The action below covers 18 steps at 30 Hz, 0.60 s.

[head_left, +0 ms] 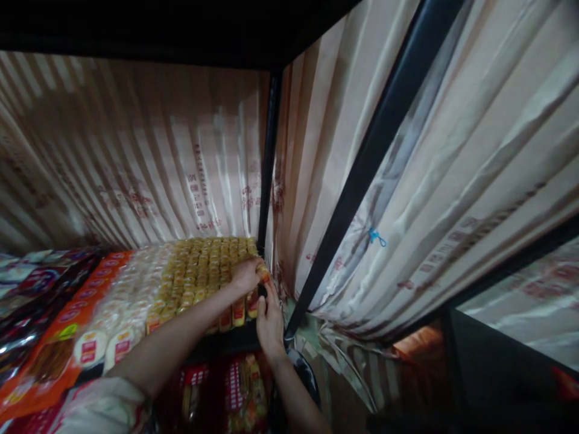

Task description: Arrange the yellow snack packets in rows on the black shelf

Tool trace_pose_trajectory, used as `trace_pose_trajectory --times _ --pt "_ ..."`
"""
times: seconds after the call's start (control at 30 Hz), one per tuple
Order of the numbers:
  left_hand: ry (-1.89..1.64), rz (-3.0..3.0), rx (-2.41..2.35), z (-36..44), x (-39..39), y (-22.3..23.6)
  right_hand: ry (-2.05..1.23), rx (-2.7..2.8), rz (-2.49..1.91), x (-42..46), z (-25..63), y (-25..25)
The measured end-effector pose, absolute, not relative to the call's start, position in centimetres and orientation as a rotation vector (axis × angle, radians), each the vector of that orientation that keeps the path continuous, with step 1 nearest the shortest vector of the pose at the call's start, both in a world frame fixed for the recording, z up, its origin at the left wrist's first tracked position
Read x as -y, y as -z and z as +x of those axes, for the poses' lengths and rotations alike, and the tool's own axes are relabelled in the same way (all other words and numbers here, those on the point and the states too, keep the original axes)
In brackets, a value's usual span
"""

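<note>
My left hand (246,275) reaches over the far right corner of a shelf of snacks, its fingers closed on a small wrapped snack packet (263,272). Beside it my right hand (271,322) is raised, thumb apart from the stretched fingers, whose tips come up against or very near that packet. Below and left of both hands stand tight rows of yellow wrapped snack packets (194,265), the front ones showing red labels. The left forearm crosses in front of part of these rows.
Left of the rows lie clear-wrapped round white packs (90,348), an orange pack strip (54,355) and dark glossy packs (34,301). Red packs (244,392) sit on a lower level. Black posts (362,163) and printed pale curtains (190,150) enclose the corner. A blue tie (376,237) hangs right.
</note>
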<state>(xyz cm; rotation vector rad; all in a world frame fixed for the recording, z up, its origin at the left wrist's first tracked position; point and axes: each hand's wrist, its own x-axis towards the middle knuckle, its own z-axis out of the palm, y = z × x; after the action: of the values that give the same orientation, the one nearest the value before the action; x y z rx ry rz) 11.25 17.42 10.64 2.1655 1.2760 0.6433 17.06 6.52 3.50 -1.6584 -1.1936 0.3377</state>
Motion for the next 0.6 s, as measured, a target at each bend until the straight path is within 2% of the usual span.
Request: trace_pose_trajectory --times 0.6 --pt "-0.498 2.215 -1.251 13.3 -19.7 -8.6 -0.594 1.082 -1.727 -10.5 18.9 1.9"
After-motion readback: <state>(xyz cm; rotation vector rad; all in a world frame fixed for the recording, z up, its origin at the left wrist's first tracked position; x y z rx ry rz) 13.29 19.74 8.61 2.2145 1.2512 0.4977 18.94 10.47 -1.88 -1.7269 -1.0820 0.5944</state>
